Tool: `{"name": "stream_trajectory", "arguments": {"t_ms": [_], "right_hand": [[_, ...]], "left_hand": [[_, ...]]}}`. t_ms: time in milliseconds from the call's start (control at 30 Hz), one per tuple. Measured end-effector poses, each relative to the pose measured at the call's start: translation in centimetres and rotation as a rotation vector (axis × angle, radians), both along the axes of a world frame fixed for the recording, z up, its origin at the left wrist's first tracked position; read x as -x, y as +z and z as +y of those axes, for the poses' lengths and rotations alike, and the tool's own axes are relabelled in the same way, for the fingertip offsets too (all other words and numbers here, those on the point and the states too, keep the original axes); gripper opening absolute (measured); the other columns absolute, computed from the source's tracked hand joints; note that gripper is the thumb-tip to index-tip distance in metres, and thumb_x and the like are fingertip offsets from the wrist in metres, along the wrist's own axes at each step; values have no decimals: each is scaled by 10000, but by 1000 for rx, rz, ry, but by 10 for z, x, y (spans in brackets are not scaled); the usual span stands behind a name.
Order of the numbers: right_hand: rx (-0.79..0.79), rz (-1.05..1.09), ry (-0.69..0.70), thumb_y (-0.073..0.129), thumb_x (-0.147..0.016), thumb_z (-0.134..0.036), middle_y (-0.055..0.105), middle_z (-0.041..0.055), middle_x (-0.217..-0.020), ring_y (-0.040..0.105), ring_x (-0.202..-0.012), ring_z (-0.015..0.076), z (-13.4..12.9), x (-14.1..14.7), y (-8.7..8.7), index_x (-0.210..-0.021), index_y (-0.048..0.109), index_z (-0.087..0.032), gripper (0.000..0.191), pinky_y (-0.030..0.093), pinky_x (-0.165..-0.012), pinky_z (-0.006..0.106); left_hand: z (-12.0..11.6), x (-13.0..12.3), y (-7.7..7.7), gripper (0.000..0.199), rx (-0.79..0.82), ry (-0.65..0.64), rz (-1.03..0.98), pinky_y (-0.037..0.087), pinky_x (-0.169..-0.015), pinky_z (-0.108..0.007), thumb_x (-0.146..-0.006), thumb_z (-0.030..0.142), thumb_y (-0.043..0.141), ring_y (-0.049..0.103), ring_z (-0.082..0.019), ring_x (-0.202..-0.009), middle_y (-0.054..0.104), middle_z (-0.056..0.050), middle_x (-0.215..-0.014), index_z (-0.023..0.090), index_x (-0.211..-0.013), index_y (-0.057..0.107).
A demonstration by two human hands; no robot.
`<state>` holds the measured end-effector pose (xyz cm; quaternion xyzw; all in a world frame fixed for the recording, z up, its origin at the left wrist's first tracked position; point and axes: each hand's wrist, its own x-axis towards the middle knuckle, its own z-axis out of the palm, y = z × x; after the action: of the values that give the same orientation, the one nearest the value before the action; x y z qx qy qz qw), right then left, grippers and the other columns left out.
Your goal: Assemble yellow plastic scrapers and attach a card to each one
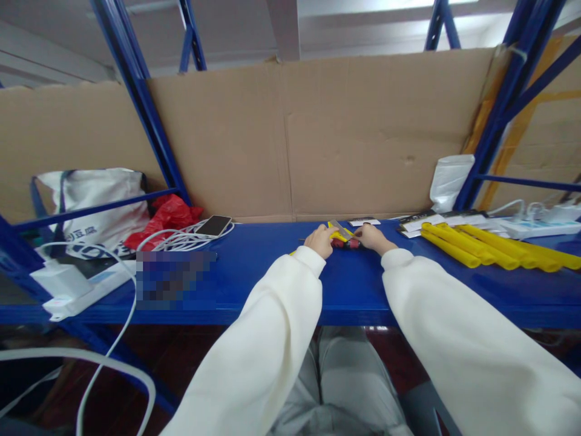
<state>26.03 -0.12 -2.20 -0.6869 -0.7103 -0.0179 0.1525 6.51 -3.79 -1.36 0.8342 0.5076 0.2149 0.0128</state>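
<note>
On the blue table [263,266], my left hand [319,241] is closed around a yellow item with a flat grey, blade-like piece [339,229]; its exact kind is too small to tell. Close by on the right, my right hand [370,237] has its fingers pinched together at the other end of that piece. Whatever its fingertips hold is hidden. Just below, between both hands, lies a red and black tool handle [347,243]. Behind my right hand there is a small black and white card [364,221].
Several yellow tubes [494,245] lie at right beside black and white packages [424,223]. At left are a phone [215,226] on coiled white cable, a red plastic bag [170,215], a cloth bag [100,203] and a power strip [86,290]. Cardboard [354,133] stands behind.
</note>
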Motion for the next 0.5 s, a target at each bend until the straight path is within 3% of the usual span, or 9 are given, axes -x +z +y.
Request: {"name": "stream_trajectory", "arguments": {"t_ms": [267,367,500], "right_hand": [[18,-167,-30,398,-994,-206,689,234,-1210,651,-1150,255,-11,7,8,-1171,718,-70,389,460,-921,280],[27,-132,-59,469,-952,-184,687,230,-1212,656,-1131,264,-10,4,5,-1137,722,-72,332,467,-894,287],[-12,12,-100,594,-877,-200,738,188,-1062,691,-1016,275,-5,-4,3,-990,751,-108,214,482,-824,310]], "left_hand": [[1,0,-2,489,-3,-1,-25,476,-1018,-309,-925,122,503,620,-217,-1138,597,-86,-1207,260,-1387,590],[1,0,-2,493,-4,2,-26,479,-1016,-307,-924,127,504,622,-218,-1131,597,-84,-1208,267,-1390,587],[0,1,-1,494,0,-6,-29,481,-1018,-310,-918,124,513,623,-217,-1127,598,-80,-1194,270,-1383,591]]}}
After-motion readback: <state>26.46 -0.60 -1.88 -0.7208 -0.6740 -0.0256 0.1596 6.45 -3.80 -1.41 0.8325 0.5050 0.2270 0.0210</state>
